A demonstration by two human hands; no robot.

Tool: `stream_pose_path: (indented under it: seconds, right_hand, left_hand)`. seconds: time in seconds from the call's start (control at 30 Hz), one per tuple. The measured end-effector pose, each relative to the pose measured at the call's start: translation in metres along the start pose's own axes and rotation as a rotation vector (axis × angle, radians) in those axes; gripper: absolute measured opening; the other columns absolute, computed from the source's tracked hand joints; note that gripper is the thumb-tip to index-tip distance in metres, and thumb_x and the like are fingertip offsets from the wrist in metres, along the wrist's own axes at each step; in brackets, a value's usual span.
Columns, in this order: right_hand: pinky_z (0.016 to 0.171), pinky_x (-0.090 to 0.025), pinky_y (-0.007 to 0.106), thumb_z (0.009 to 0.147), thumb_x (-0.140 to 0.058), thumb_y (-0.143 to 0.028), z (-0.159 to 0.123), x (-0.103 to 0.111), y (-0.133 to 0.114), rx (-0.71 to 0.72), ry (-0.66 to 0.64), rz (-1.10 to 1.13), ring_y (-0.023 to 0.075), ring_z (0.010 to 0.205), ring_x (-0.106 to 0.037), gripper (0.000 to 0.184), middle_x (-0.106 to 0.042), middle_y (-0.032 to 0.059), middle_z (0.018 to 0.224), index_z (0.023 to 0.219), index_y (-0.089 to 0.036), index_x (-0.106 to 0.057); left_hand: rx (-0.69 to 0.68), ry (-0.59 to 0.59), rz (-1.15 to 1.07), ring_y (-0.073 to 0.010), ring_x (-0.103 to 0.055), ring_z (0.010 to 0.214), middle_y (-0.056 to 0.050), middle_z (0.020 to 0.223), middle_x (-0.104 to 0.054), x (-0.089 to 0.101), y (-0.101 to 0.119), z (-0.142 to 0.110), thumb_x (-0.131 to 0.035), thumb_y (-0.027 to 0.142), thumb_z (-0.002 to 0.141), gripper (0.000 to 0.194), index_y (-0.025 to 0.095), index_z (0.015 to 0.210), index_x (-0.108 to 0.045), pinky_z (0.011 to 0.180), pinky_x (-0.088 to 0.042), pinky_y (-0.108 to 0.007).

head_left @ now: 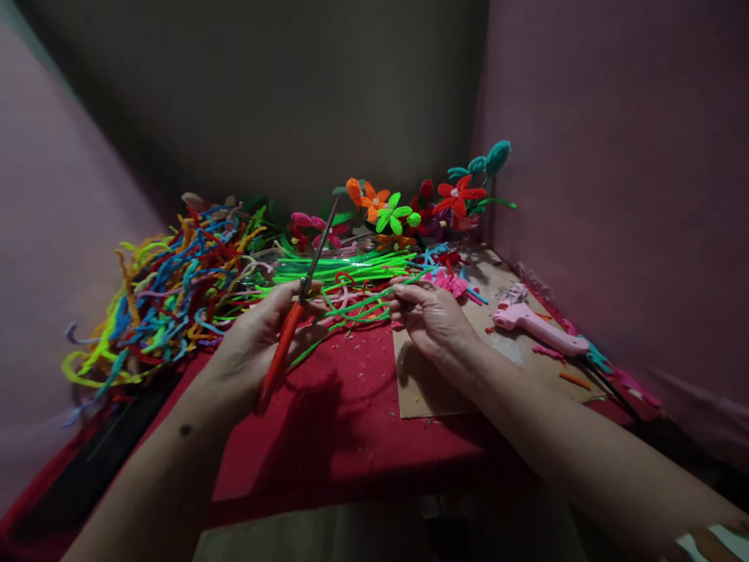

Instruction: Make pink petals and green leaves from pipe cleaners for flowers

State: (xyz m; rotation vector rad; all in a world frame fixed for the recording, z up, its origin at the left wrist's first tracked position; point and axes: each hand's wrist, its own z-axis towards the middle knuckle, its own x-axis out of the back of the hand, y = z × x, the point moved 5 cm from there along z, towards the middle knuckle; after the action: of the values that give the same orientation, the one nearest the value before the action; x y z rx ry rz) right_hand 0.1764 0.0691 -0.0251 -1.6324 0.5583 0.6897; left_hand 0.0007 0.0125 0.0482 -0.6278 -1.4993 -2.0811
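My left hand [260, 332] is closed around a pair of scissors [288, 332], seen nearly edge-on. Their red-orange handle lies along the palm, and the thin metal blades point up and away. Thin green pipe cleaners [356, 312] stretch between my two hands, over the table. The thumb and fingers of my right hand [430, 316] are pinched together on the end of a green pipe cleaner, above the edge of a brown board [436, 394]. Whether the left fingers also grip a green strand is hidden behind the scissors.
A tangled heap of coloured pipe cleaners [181, 289] fills the left side. Straight bright green stems [345, 268] lie across the back, before several fuzzy flowers [395, 212]. A pink glue gun [541, 328] rests on the board at right. Small scraps dot the red tabletop [351, 406].
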Motion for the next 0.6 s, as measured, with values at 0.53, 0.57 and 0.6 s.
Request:
stream_pose_path:
  seconds: [0.53,0.57,0.6]
  right_hand:
    - [0.046,-0.036,0.02,0.065,-0.068,-0.02,-0.009,-0.019,0.023,-0.073,-0.392,-0.071,0.0081,0.049,-0.053,0.021,-0.064,0.0014,0.061,0.084,-0.013,-0.065]
    - [0.044,-0.036,0.02,0.066,-0.069,-0.021,-0.009,-0.019,0.024,-0.075,-0.4,-0.085,0.0079,0.047,-0.052,0.021,-0.063,0.0011,0.059,0.085,-0.013,-0.065]
    - [0.043,-0.036,0.02,0.066,-0.069,-0.022,-0.009,-0.018,0.025,-0.071,-0.394,-0.101,0.0079,0.046,-0.051,0.021,-0.063,0.0011,0.058,0.084,-0.012,-0.065]
  left_hand:
    - [0.141,-0.226,-0.279,-0.0089,-0.046,0.056,0.005,0.062,-0.05,-0.049,0.0,0.012,-0.067,0.021,0.057,0.028,0.017,0.083,-0.054,0.052,-0.041,-0.02]
    - [0.118,-0.254,-0.316,-0.0099,-0.049,0.06,0.004,0.066,-0.053,-0.054,0.0,0.012,-0.067,0.022,0.057,0.03,0.017,0.084,-0.055,0.058,-0.043,-0.021]
    - [0.096,-0.274,-0.353,-0.0105,-0.051,0.063,0.003,0.07,-0.055,-0.057,0.0,0.013,-0.068,0.022,0.057,0.031,0.016,0.085,-0.056,0.063,-0.045,-0.023]
